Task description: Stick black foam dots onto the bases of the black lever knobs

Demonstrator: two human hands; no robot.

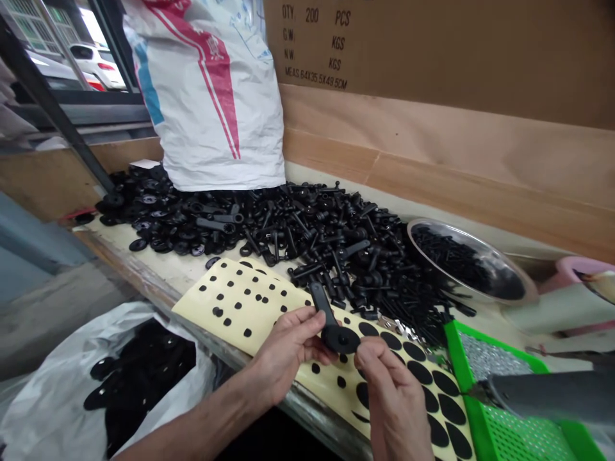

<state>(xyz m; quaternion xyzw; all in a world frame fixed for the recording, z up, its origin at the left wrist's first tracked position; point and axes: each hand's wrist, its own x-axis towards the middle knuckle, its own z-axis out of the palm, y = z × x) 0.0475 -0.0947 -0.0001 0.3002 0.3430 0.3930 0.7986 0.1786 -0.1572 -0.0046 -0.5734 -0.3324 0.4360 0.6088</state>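
Window: dark metal frame, daylight, white car parked outside
Post: dark metal, slanted
Wall covering: cardboard carton printed "QTY 200 PCS", tan board below
Floor: grey

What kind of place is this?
It looks like a small workshop or factory. There is a big heap of black plastic parts, a sheet of round black stickers and a cardboard packing carton.

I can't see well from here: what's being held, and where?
A black plastic lever: left hand on its arm, right hand on its round end.
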